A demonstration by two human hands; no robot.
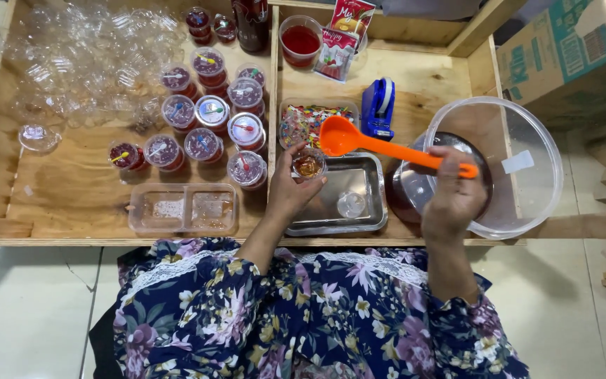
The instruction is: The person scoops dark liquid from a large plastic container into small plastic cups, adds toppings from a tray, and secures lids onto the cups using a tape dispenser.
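While over steel tray (369, 210): L hand (289, 193) curled round small cup (309, 164), R hand (454, 196) clenched on orange ladle (359, 140).

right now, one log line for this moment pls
left hand: holds small cup over steel tray | right hand: holds orange ladle | bowl: dark liquid

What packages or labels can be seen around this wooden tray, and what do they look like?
Two sachets: top centre, leaning in a clear cup, flat, red and white.
Cardboard box: top right, brown with green print.
White label: stuck on the big clear tub, small, rectangular.
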